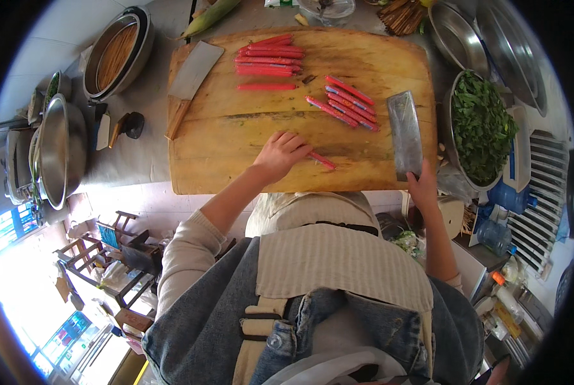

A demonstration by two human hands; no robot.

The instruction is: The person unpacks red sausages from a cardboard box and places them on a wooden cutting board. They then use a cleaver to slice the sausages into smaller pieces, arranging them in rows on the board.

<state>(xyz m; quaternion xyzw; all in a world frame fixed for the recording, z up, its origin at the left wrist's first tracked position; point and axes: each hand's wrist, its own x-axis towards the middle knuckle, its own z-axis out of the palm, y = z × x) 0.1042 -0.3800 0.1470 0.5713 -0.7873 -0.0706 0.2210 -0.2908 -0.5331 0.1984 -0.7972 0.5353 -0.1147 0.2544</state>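
My left hand [280,154] is closed over a thin red-wrapped sausage [323,160], pressing it onto the wooden cutting board [216,163] near the front edge. One end of the sausage sticks out to the right of my fingers. At the board's right side, my right hand [423,186] grips a cleaver [405,131], its broad blade pointing away from me. Several red sausages [269,61] lie in a row at the back of the board. Another group of wrapped sausages [348,106] rests slanted between that row and the cleaver.
A second cleaver [197,70] with a wooden handle lies at the board's left edge. To the right stands a metal bowl of chopped green leaves [483,128]. Metal basins [62,151] sit at left, one holding brown sticks [117,58]. A corn cob [213,16] lies behind the board.
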